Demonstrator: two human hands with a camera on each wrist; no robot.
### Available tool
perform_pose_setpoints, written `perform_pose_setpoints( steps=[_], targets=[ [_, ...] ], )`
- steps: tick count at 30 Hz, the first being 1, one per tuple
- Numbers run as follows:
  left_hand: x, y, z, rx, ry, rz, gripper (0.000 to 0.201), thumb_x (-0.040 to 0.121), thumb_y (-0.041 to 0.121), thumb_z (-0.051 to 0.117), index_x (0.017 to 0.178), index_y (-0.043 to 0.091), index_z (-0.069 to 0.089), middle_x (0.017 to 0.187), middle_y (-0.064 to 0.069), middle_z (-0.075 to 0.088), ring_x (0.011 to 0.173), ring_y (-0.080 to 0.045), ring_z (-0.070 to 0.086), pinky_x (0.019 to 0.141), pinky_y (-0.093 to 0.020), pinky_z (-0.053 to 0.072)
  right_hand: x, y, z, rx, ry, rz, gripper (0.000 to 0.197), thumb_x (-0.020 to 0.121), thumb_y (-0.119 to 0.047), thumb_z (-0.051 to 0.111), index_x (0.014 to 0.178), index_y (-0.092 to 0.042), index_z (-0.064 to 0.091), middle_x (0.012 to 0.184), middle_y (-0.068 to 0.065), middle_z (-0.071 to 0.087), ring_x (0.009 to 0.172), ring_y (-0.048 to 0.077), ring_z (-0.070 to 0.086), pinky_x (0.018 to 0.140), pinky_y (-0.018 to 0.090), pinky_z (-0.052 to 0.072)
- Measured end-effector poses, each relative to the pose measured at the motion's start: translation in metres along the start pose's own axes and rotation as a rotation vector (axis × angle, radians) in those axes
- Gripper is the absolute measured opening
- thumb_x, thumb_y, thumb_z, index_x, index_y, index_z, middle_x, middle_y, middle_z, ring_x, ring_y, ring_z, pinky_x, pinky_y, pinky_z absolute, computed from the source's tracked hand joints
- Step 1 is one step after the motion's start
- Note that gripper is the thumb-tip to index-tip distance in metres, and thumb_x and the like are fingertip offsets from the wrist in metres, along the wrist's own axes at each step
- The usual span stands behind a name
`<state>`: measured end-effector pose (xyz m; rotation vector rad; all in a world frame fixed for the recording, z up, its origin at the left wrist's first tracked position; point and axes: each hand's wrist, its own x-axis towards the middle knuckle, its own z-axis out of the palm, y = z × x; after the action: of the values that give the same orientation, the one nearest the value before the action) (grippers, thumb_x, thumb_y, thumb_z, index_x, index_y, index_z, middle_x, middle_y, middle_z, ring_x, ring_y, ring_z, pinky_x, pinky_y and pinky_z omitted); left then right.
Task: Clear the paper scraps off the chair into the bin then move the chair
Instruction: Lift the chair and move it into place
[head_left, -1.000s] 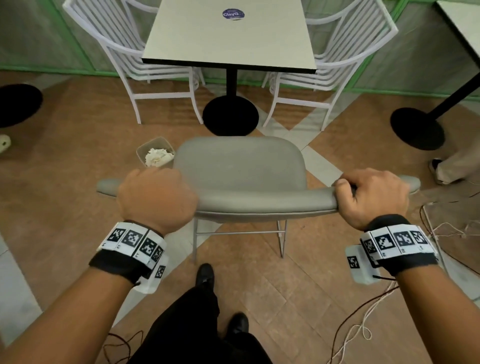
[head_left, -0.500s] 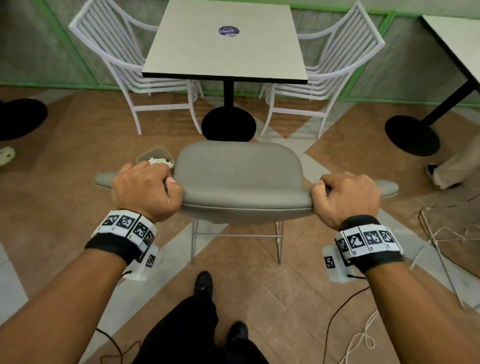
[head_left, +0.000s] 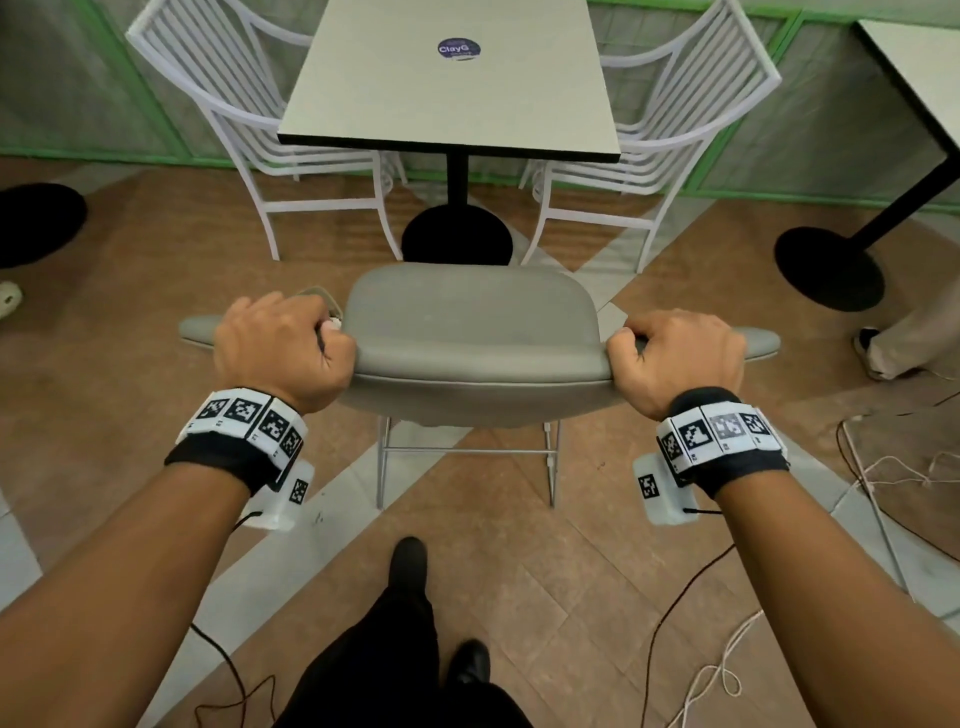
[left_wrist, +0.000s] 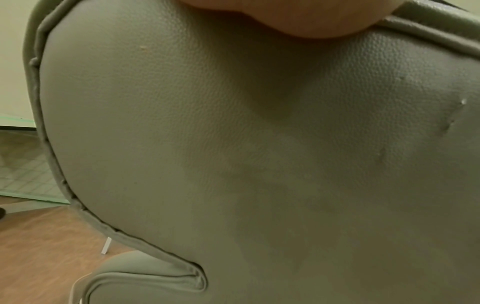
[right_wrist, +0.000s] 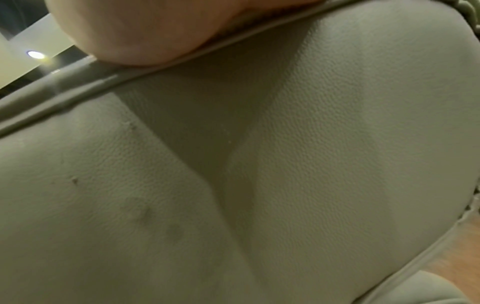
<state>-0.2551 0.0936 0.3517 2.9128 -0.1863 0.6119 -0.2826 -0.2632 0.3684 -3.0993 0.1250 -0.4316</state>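
Observation:
A grey padded chair (head_left: 470, 322) stands in front of me, seen from behind and above, its seat bare. My left hand (head_left: 283, 348) grips the top edge of the backrest at its left end. My right hand (head_left: 675, 358) grips the same edge at the right end. The bin (head_left: 324, 301) with white paper scraps is almost wholly hidden behind my left hand, only a sliver of rim showing. Both wrist views are filled by the grey backrest leather (left_wrist: 259, 154) (right_wrist: 259, 164), with part of the palm at the top.
Just beyond the chair stand a square table (head_left: 452, 83) on a black round base (head_left: 457, 234) and two white wire chairs (head_left: 249, 119) (head_left: 675, 130). Another table base (head_left: 828, 267) and a person's foot (head_left: 878, 353) are at right. Cables (head_left: 883, 467) lie on the floor at right.
The chair has moved forward toward the table, both hands holding on. My hands sit closer to the backrest's middle. The bin has slipped out of sight behind my left hand.

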Motion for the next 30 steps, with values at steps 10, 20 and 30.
perform_pose_setpoints(
  steps=[10, 20, 30],
  targets=[
    [0.07, -0.014, 0.027, 0.02, 0.005, 0.035, 0.025, 0.076, 0.031, 0.042, 0.057, 0.016, 0.035, 0.054, -0.002, 0.034, 0.051, -0.026, 0.032, 0.057, -0.034, 0.024, 0.069, -0.006, 0.026, 0.022, 0.016, 0.0, 0.037, 0.08, -0.042, 0.041, 0.06, -0.015, 0.058, 0.054, 0.002, 0.056, 0.056, 0.03, 0.052, 0.053, 0.028, 0.033],
    [0.145, -0.032, 0.058, 0.024, -0.012, 0.013, 0.03, 0.078, 0.034, 0.041, 0.061, 0.012, 0.05, 0.057, -0.005, 0.044, 0.054, -0.026, 0.036, 0.059, -0.033, 0.026, 0.152, -0.017, 0.046, 0.012, -0.018, 0.013, 0.038, 0.08, -0.044, 0.041, 0.057, -0.014, 0.05, 0.053, 0.0, 0.052, 0.056, 0.028, 0.051, 0.052, 0.027, 0.031],
    [0.224, -0.048, 0.085, 0.002, 0.004, 0.017, 0.032, 0.078, 0.032, 0.043, 0.063, 0.008, 0.058, 0.057, -0.005, 0.043, 0.055, -0.023, 0.033, 0.059, -0.033, 0.027, 0.239, -0.032, 0.071, -0.017, -0.014, 0.026, 0.036, 0.079, -0.043, 0.04, 0.063, -0.015, 0.056, 0.054, 0.001, 0.052, 0.057, 0.028, 0.05, 0.051, 0.025, 0.022]
  ],
)
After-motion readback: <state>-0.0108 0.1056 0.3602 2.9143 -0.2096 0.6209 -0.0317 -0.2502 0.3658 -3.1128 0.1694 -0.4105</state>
